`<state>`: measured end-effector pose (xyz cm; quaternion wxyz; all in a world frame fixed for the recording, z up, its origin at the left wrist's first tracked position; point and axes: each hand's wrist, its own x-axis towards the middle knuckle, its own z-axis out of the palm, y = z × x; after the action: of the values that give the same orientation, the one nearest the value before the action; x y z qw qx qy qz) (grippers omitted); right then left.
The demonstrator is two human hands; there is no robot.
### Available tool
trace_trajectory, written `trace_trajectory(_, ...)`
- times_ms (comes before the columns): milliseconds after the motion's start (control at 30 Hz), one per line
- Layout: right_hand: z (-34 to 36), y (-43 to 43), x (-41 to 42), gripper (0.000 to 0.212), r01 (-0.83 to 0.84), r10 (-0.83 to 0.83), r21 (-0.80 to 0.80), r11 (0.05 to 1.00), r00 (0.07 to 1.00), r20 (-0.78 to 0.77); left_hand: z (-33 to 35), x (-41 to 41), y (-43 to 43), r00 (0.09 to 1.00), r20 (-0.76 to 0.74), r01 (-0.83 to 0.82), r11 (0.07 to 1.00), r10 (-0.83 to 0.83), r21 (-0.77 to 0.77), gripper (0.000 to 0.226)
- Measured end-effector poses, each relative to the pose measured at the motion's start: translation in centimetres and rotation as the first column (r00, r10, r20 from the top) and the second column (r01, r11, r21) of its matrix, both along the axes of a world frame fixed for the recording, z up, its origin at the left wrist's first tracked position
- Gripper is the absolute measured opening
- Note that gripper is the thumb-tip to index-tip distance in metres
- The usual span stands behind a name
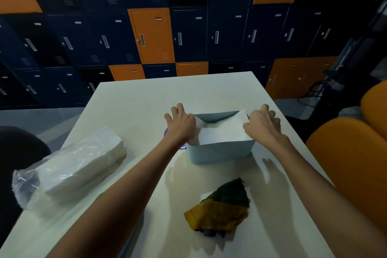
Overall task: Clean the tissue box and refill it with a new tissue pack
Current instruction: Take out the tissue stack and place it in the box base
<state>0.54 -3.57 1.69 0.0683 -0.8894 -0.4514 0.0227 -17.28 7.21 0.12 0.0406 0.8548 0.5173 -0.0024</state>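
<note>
— Logging from the bottom edge: cloth [219, 207], yellow and dark green, crumpled, lower centre, untouched, partly over a white sheet.
— Lower left?
— Tissue pack [79, 165], clear wrap loose at its near end, lying flat on the table [129, 107], well apart from both hands.
— Centre of frame?
— Tissue box [219, 151], grey-blue, open-topped, upright. White tissue stack [224, 130] inside, tilted, near edge riding above the rim. Left hand [181, 123] at the stack's left end, right hand [263, 123] at its right end. Hands apart, fingers spread and fairly straight, pressing rather than clutching. Thumbs' hold on the paper: cannot tell.
— Step?
— Judged as refilling: seating the stack. Wiping judged done, going by the idle cloth.
— Next move?
— Calls for even downward pressure at both ends until level with the rim, then a lid; none in view.
— Beyond?
— Orange chairs [345, 163], right edge. Navy and orange lockers [150, 35], across the top.
</note>
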Motion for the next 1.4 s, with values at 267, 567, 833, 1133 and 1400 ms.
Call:
trace_trajectory(267, -1.5, 1.2, 0.4, 0.016, -0.129, 0.147, -0.230, 0.965, 0.987, 0.065, -1.6, 0.1, -0.2, 0.986, -0.168, -0.015, 1.000, 0.019, 0.024, 0.012)
trace_trajectory(567, -0.2, 1.4, 1.1, 0.022, -0.123, 0.124, -0.060, 0.991, 0.992, 0.013, -0.6, 0.1, -0.8, 0.998, -0.046, -0.047, 0.990, 0.054, 0.129, 0.039)
trace_trajectory(833, 2.7, 1.6, 0.2, 0.019, -0.217, 0.237, 0.202, 0.955, 0.968, -0.079, 1.6, -2.3, -0.3, 0.931, 0.362, -0.071, 0.994, 0.037, 0.081, 0.034)
trace_trajectory(1133, 4.9, 5.2, -8.0, 0.015, -0.402, 0.508, 0.465, 0.789, 0.852, -0.126, 2.4, -10.9, 1.5, 0.844, 0.529, -0.199, 0.967, 0.086, 0.161, 0.031)
trace_trajectory(1400, 2.9, 9.8, -17.3, 0.014, -0.572, 0.676, 0.371, 0.732, 0.680, -0.286, 0.6, -22.6, 4.1, 0.886, 0.292, -0.375, 0.927, 0.361, -0.011, 0.050)
